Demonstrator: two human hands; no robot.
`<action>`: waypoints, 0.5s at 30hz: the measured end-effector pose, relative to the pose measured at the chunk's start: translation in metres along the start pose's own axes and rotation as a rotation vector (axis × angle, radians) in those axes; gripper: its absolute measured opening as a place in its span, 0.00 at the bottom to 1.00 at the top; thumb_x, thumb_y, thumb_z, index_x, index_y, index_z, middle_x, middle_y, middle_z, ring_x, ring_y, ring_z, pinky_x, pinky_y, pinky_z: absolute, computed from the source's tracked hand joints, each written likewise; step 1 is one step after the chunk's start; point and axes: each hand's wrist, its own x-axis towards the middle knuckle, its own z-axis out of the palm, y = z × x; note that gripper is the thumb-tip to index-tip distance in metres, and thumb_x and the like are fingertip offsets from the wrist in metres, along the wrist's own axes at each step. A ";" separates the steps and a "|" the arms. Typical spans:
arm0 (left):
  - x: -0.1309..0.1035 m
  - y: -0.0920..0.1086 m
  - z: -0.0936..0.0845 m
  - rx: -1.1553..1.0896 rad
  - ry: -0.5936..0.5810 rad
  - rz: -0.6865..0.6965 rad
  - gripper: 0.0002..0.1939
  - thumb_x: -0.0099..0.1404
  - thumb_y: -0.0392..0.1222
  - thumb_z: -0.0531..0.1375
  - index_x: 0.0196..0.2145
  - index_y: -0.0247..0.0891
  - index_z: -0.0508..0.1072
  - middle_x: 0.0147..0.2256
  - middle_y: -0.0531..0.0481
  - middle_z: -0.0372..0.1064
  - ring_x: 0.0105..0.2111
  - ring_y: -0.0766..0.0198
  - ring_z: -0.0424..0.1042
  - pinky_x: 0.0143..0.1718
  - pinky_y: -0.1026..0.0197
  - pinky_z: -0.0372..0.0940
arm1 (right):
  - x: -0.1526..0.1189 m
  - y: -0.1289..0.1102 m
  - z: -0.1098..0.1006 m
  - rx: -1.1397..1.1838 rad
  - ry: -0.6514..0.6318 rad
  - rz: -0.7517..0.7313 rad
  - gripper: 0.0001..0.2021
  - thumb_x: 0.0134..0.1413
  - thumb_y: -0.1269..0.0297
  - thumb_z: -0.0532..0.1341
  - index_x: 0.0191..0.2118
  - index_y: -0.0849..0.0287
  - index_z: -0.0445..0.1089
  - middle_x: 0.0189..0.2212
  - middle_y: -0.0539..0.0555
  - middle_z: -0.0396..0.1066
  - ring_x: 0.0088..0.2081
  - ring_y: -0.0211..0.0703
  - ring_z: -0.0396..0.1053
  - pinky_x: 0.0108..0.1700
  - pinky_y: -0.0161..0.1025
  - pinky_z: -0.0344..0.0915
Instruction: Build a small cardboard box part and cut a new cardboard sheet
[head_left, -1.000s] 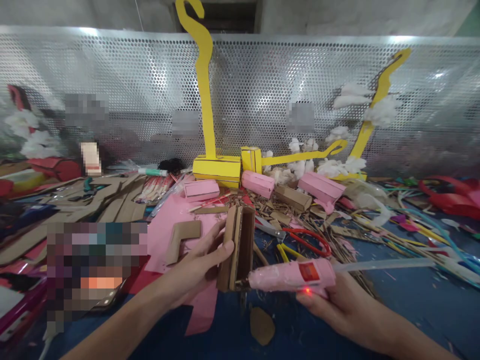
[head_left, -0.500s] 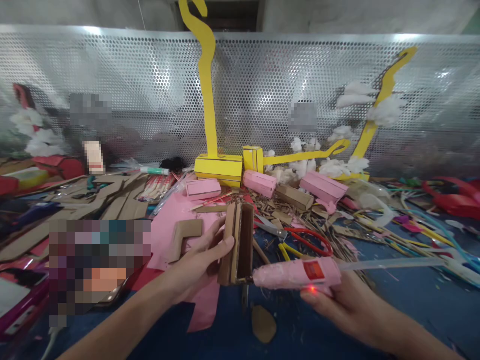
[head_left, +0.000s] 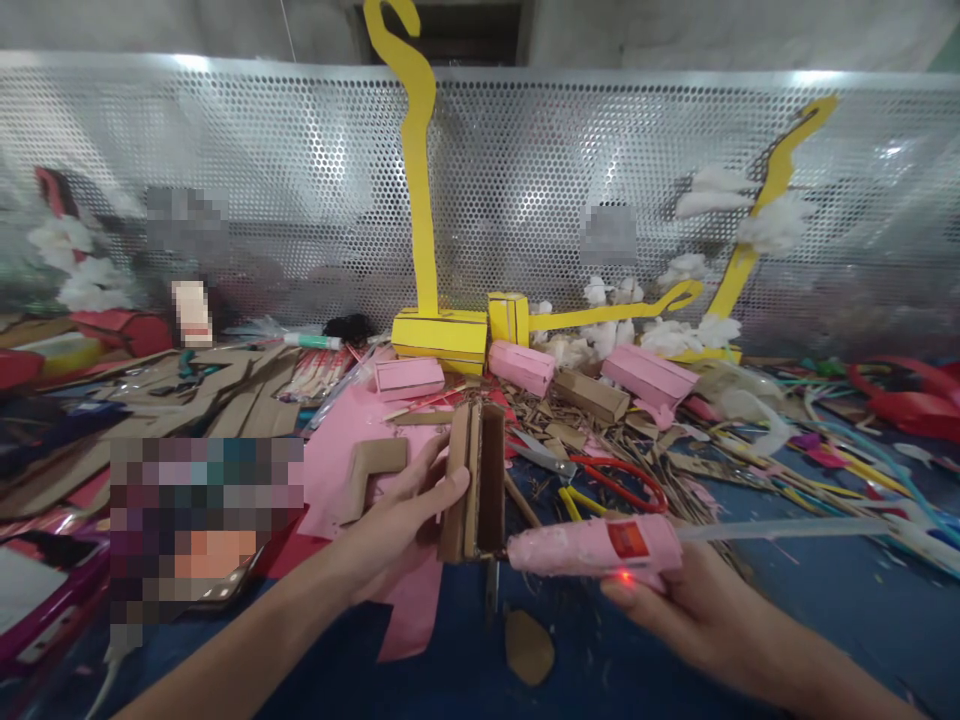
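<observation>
My left hand [head_left: 409, 515] grips a small cardboard box [head_left: 459, 490] from its left side, thumb on the near face. The box's hollow side faces right and shows a dark inside. A pink hot glue gun [head_left: 585, 546] with a glowing red light is held in my right hand [head_left: 694, 600], and a clear glue stick [head_left: 787, 528] sticks out of its rear. Its nozzle is at the box's lower right edge; I cannot tell whether they touch. Beyond the box lie scissors [head_left: 619, 475] with red handles. An L-shaped cardboard piece [head_left: 375, 465] rests on pink paper [head_left: 330, 470] near my left fingers.
Yellow box shapes [head_left: 439, 335] and pink boxes [head_left: 521, 368] stand at the back before a perforated metal panel [head_left: 510, 180]. Cardboard scraps [head_left: 570, 435] litter the middle. A rounded cardboard piece [head_left: 529, 645] lies in front on the blue surface [head_left: 600, 670]. A blurred-out device [head_left: 217, 590] is at left.
The nozzle end of the glue gun stays by the box's lower right edge. The box's near end has risen slightly; otherwise the view has only shifted a little.
</observation>
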 end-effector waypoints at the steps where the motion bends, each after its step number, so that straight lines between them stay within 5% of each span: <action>1: 0.000 0.000 0.000 -0.003 -0.009 0.006 0.38 0.66 0.44 0.64 0.68 0.58 0.52 0.65 0.48 0.60 0.63 0.51 0.62 0.59 0.49 0.59 | -0.001 0.001 0.000 0.002 0.012 0.007 0.15 0.64 0.62 0.58 0.53 0.51 0.76 0.34 0.52 0.80 0.33 0.44 0.77 0.36 0.33 0.74; 10: 0.002 0.000 -0.002 -0.032 0.036 0.029 0.34 0.65 0.43 0.65 0.65 0.56 0.58 0.63 0.48 0.64 0.60 0.52 0.66 0.57 0.51 0.63 | -0.001 0.006 -0.003 0.047 -0.028 0.020 0.17 0.65 0.61 0.57 0.54 0.55 0.75 0.38 0.56 0.80 0.38 0.49 0.76 0.47 0.42 0.74; 15: 0.003 0.000 -0.002 -0.033 0.042 0.058 0.32 0.65 0.44 0.65 0.64 0.54 0.60 0.61 0.48 0.66 0.59 0.52 0.67 0.57 0.51 0.64 | -0.001 0.006 -0.003 0.036 0.030 0.015 0.16 0.64 0.62 0.59 0.54 0.54 0.76 0.32 0.52 0.79 0.31 0.43 0.74 0.35 0.34 0.73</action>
